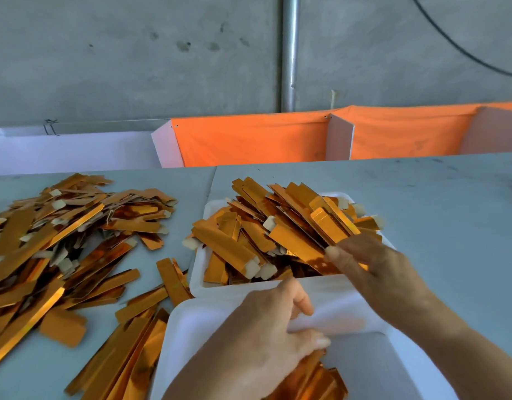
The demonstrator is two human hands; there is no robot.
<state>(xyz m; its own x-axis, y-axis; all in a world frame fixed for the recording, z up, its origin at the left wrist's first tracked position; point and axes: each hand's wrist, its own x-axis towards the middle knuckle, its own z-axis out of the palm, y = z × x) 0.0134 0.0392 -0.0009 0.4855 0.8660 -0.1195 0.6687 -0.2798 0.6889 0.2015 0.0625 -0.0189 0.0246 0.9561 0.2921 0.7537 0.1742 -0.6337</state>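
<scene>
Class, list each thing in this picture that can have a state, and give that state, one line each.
far tray: heaped with far strips, overflowing
near tray: holds near strips, mostly bare
loose pile: scattered flat on the table
right hand: pinching far strips
left hand: fingers curled over near strips

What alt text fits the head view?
Right hand pinches a gold strip from a heaped far tray; left hand holds a bundle in the near tray. More strips litter the grey table at left.
</scene>
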